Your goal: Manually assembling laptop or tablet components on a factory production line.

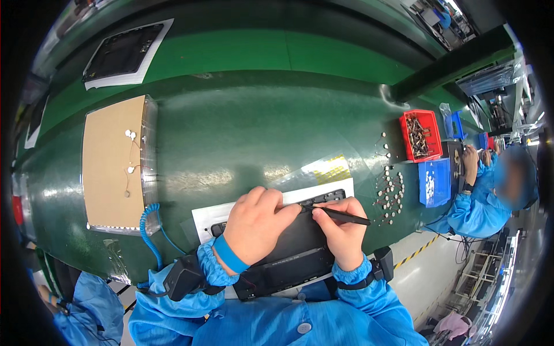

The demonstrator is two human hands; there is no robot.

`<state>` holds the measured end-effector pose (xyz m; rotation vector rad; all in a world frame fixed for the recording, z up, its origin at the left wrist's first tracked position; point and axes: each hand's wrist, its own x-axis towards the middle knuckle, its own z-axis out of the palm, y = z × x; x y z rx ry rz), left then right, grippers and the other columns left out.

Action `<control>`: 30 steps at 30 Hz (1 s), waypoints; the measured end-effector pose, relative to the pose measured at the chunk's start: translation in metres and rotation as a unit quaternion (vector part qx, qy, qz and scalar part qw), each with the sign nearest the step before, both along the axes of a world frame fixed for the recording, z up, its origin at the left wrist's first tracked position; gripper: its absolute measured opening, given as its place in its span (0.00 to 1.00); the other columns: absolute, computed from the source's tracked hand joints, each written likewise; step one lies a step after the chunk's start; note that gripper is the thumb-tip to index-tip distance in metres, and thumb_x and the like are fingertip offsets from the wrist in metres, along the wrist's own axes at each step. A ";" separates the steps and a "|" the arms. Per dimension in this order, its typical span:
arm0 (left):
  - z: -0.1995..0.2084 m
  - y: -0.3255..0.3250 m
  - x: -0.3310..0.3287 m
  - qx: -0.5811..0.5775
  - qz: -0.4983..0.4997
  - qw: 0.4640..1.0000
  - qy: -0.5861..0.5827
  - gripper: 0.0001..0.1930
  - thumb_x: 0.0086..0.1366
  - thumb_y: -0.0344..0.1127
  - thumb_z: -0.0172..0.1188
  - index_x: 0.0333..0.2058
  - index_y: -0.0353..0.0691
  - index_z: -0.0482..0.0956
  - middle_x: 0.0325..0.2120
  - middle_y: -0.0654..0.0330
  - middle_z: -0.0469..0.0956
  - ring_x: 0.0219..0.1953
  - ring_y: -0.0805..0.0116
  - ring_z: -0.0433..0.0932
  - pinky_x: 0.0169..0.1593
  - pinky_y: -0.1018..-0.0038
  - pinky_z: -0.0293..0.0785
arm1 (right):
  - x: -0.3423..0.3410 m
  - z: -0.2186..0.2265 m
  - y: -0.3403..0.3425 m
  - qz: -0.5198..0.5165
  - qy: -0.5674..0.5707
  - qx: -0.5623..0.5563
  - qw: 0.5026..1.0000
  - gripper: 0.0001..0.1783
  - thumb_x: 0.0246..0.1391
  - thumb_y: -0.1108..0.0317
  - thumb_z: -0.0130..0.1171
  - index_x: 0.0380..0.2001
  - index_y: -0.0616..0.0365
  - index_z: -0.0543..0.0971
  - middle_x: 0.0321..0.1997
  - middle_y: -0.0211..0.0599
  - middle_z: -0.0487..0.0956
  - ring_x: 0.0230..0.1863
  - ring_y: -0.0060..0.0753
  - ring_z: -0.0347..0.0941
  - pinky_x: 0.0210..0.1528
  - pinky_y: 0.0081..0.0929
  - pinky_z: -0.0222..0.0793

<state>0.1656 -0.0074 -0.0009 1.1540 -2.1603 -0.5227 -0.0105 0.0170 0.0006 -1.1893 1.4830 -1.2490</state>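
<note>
My right hand (341, 232) grips a slim black pen-shaped tool (348, 217), its tip pointing left toward the far edge of a black device housing (292, 247). My left hand (257, 225), a blue band around its wrist, rests over the housing's left half. Its thumb and forefinger close together near the tool's tip; whatever they hold is hidden. The housing, shallow and rectangular like a tablet or laptop shell, lies on a white sheet (203, 218) on the green table. Part of its left side is covered by my left hand and sleeve.
Small round wired parts (390, 187) lie scattered at right, beside a red bin (438, 134) of small parts and a blue bin (434, 199). A cardboard-topped stack (112, 167) and coiled blue cord (145, 230) are at left. Another person (476, 210) works at right.
</note>
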 end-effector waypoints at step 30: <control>0.004 -0.003 -0.004 0.019 0.018 0.999 0.020 0.09 0.44 0.21 0.55 0.28 0.37 0.71 0.25 0.55 0.71 0.31 0.55 0.70 0.35 0.65 0.68 | 0.000 0.001 0.002 0.028 0.053 -0.048 0.997 0.10 0.41 0.79 0.64 0.25 0.62 0.71 0.28 0.35 0.76 0.30 0.20 0.72 0.32 0.16 0.68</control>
